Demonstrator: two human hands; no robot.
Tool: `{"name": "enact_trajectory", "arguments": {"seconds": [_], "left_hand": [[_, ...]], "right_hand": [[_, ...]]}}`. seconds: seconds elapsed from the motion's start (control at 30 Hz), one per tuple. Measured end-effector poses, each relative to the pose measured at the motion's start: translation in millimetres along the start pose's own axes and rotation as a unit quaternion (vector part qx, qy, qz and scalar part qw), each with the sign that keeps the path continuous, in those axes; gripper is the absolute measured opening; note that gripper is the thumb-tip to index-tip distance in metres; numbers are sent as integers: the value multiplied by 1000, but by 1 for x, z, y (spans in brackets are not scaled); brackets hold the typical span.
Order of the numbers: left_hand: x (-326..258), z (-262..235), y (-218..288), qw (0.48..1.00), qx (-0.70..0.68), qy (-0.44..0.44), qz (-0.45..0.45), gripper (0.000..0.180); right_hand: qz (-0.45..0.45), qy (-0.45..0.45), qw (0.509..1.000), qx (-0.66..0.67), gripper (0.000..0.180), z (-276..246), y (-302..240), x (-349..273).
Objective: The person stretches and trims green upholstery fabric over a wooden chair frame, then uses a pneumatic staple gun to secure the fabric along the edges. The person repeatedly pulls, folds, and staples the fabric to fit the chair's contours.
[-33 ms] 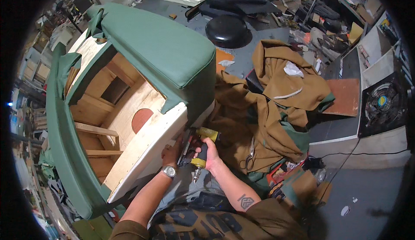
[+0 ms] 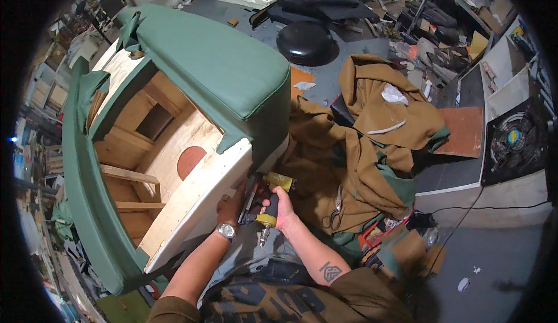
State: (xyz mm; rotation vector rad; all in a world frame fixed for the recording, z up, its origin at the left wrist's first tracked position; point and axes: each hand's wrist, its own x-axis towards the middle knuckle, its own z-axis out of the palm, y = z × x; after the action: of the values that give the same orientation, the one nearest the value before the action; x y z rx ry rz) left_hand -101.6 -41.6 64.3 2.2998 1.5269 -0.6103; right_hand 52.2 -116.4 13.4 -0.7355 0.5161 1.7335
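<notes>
My right hand (image 2: 281, 208) is wrapped around the grip of a yellow-and-black air staple gun (image 2: 279, 180), with a metal air fitting at its lower end. The gun's nose reaches toward the shadowed side of a wooden furniture frame (image 2: 195, 198). My left hand (image 2: 231, 208), with a watch at the wrist, lies against the frame's white padded side next to the gun. Its fingers look laid along the surface, partly in shadow. Green upholstery (image 2: 215, 61) covers the frame's large padded part and its long left edge. Inside, bare wood and slats show.
Brown cloth with a green side (image 2: 360, 148) lies heaped to the right, with scissors (image 2: 336, 209) on it. A round black cushion (image 2: 303, 41) sits on the floor beyond. A fan (image 2: 514, 137) and a trailing cable (image 2: 465, 208) are at the right. Scraps clutter the floor.
</notes>
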Motion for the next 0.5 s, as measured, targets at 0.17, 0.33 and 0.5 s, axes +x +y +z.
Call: {"name": "enact_trajectory", "arguments": {"seconds": [0.17, 0.33, 0.5], "left_hand": [[-21, 1, -26, 986, 37, 108, 123, 62], [-57, 34, -77, 992, 60, 56, 94, 63], [-104, 72, -141, 999, 23, -5, 34, 67]], "right_hand": [[-17, -25, 999, -20, 21, 2, 6, -3], [-15, -25, 999, -20, 23, 10, 3, -2], [-26, -48, 998, -12, 23, 13, 8, -5]]}}
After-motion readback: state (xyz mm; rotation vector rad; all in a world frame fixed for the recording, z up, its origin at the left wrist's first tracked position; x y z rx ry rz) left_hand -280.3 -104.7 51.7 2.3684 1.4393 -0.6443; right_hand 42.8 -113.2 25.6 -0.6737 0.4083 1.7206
